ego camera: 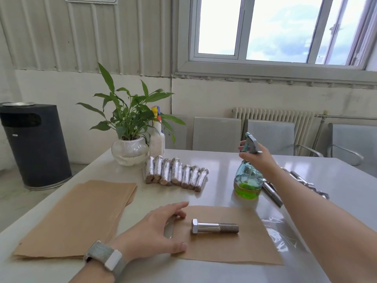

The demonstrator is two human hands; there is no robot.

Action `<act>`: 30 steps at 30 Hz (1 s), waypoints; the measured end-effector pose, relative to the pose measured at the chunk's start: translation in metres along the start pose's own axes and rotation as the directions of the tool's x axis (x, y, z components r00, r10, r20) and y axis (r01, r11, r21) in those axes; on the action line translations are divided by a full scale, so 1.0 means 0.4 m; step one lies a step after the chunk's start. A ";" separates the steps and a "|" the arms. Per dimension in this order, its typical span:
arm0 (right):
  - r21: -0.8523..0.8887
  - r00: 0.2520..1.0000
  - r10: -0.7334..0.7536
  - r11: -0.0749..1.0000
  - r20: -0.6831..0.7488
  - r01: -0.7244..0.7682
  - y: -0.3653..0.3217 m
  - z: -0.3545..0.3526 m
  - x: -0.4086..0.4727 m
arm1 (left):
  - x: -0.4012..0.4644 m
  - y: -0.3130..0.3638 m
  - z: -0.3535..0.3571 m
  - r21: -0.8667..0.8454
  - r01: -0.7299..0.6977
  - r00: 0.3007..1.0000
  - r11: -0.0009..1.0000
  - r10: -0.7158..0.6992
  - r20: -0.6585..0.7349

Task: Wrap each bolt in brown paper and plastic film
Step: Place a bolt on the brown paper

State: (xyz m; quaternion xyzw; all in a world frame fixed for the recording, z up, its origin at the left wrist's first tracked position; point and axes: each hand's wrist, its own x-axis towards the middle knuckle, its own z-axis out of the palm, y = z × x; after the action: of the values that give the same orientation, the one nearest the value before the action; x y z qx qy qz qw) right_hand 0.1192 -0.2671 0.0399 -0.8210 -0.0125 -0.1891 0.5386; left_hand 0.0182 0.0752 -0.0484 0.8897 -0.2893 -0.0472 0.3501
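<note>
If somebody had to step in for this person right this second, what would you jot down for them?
Left hand: open, resting on the left edge of the brown paper sheet.
Right hand: gripping the spray bottle by its neck, with green liquid inside.
Bare bolt lies across the sheet, unwrapped. Plastic film lies right of it; spare paper stack on the left.
Done: a row of wrapped bolts by the plant.
Left: wrap this bolt in paper, then film.

A bolt (214, 228) lies on a paper sheet (244, 248) at lower centre of the table (214, 158). A paper stack (77, 217) lies to its left, film (283, 235) to its right. Behind, at centre, sits a row of wrapped bolts (176, 173), with a plant (129, 127) beyond them and a spray bottle (247, 178) to their right.
</note>
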 end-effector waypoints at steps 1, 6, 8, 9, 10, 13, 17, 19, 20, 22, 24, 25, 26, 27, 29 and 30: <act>-0.025 1.000 -0.017 1.000 -0.021 0.017 -0.003 0.011 -0.004 | 0.001 0.000 -0.001 0.002 -0.001 1.000 1.000 0.001 0.001; 0.009 0.990 -0.139 0.990 -0.031 0.140 -0.125 0.022 -0.052 | 0.000 -0.002 0.002 0.003 0.000 1.000 1.000 0.000 0.002; -0.007 0.985 -0.158 0.987 0.068 0.159 -0.205 0.000 -0.083 | 0.000 -0.004 0.003 0.007 -0.004 1.000 1.000 0.004 -0.005; -0.014 0.979 -0.145 0.989 0.144 0.149 -0.242 -0.011 -0.106 | -0.001 -0.004 0.004 0.008 -0.007 1.000 1.000 0.007 -0.005; -0.025 0.966 -0.108 0.993 0.235 0.118 -0.272 -0.018 -0.134 | -0.001 -0.005 0.003 0.009 -0.010 1.000 1.000 0.010 -0.003; -0.177 0.844 0.150 0.982 0.515 -0.066 -0.297 -0.022 -0.230 | -0.003 -0.005 0.003 0.009 -0.012 1.000 1.000 0.012 0.004; -0.425 0.565 0.471 0.877 0.677 -0.223 -0.258 0.007 -0.353 | -0.006 0.002 0.004 0.015 -0.014 1.000 1.000 0.014 0.005; -0.528 0.549 0.522 0.833 0.653 -0.163 -0.244 0.026 -0.383 | -0.008 0.003 0.004 0.015 -0.013 1.000 1.000 0.013 0.003; -0.574 0.558 0.538 0.808 0.631 -0.131 -0.241 0.036 -0.390 | -0.009 0.003 0.004 0.014 -0.012 1.000 1.000 0.012 0.002; -0.618 0.568 0.570 0.775 0.594 -0.131 -0.237 0.051 -0.393 | -0.011 0.005 0.005 0.005 -0.009 1.000 1.000 0.009 0.002; -0.633 0.570 0.597 0.756 0.565 -0.166 -0.237 0.061 -0.392 | -0.013 0.008 0.005 -0.007 -0.006 1.000 1.000 0.006 0.003; -0.632 0.563 0.606 0.754 0.562 -0.179 -0.238 0.066 -0.392 | -0.014 0.009 0.005 -0.011 -0.005 1.000 1.000 0.005 0.004; -0.631 0.553 0.611 0.753 0.567 -0.185 -0.240 0.071 -0.391 | -0.014 0.010 0.005 -0.013 -0.005 1.000 1.000 0.005 0.004; -0.633 0.545 0.613 0.753 0.572 -0.183 -0.241 0.076 -0.392 | -0.014 0.010 0.005 -0.014 -0.005 1.000 1.000 0.006 0.002; -0.645 0.539 0.620 0.744 0.570 -0.173 -0.239 0.083 -0.393 | -0.014 0.010 0.005 -0.014 -0.006 1.000 1.000 0.006 0.000; -0.654 0.538 0.625 0.737 0.565 -0.169 -0.236 0.084 -0.394 | -0.014 0.010 0.004 -0.014 -0.007 1.000 1.000 0.007 0.002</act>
State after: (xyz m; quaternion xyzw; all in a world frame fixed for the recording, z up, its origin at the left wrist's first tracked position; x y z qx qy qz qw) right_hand -0.0381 -0.1688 0.0603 -0.9132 0.0121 0.3100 0.2643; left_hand 0.0110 0.0748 -0.0477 0.8862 -0.2923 -0.0487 0.3562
